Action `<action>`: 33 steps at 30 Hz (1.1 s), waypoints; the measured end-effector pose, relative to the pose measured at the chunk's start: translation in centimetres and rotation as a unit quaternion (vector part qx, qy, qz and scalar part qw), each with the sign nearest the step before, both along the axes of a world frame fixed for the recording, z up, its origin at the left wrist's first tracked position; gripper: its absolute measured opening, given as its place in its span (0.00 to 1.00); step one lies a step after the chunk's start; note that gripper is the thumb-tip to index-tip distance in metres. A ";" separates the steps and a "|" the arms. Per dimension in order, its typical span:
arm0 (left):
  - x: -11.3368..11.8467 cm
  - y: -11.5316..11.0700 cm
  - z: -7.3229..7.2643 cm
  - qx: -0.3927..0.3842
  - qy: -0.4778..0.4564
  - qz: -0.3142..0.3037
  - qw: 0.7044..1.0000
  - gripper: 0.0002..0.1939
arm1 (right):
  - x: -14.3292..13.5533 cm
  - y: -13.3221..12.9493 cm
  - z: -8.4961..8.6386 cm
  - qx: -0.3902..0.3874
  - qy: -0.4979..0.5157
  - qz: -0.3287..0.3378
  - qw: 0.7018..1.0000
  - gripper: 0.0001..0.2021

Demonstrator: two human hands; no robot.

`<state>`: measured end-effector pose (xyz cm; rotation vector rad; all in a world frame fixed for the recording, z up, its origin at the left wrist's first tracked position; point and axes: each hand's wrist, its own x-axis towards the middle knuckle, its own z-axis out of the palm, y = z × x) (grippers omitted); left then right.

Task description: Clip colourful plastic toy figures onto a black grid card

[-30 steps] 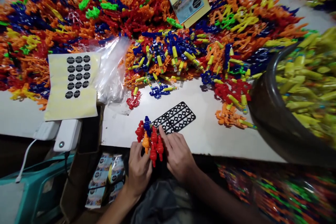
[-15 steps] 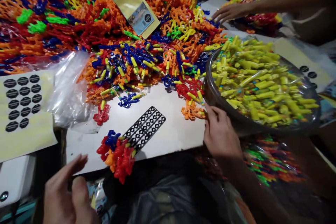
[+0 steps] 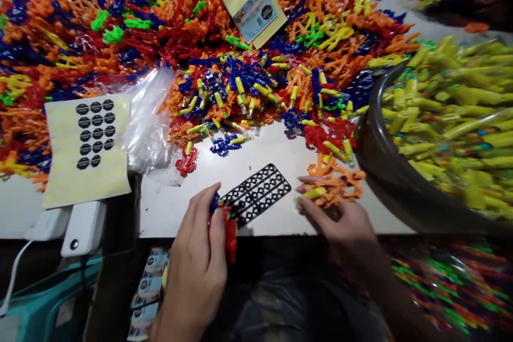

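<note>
My left hand (image 3: 196, 262) is curled round a cluster of red and blue plastic toys (image 3: 231, 239) at the near end of a black perforated rack (image 3: 262, 189). Much of the cluster is hidden behind its fingers. The rack lies slanted on the white table top. To its right, my right hand (image 3: 348, 232) pinches an orange plastic toy figure (image 3: 340, 184) with a short yellow tube (image 3: 315, 193) between thumb and fingers. Red toys with yellow tubes (image 3: 328, 136) lie just beyond that hand.
A large heap of loose coloured toys (image 3: 160, 26) covers the back. On the right stands a dark basin (image 3: 377, 133) full of yellow tubes (image 3: 460, 112). A sticker sheet (image 3: 64, 155), clear plastic bags (image 3: 150, 133) and a white device (image 3: 83, 230) are at left.
My left hand has moved up and right onto the toy cluster and closed on it. My right hand has picked up the orange toy and drawn it nearer the rack. The view has shifted rightward.
</note>
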<state>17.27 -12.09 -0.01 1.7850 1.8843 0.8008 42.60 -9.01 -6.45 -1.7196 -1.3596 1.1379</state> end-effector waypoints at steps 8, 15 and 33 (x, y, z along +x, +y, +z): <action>1.5 0.1 0.1 0.043 -0.029 0.032 0.998 0.20 | -11.0 1.3 -1.9 0.154 -0.011 0.198 0.968 0.26; 1.8 0.1 -0.9 0.030 -0.049 0.059 0.997 0.20 | -10.9 2.3 -3.2 0.307 -0.103 0.251 0.912 0.29; 1.7 0.3 -1.1 0.040 -0.072 0.032 0.996 0.20 | -11.7 2.5 -2.4 0.386 -0.235 0.308 0.837 0.15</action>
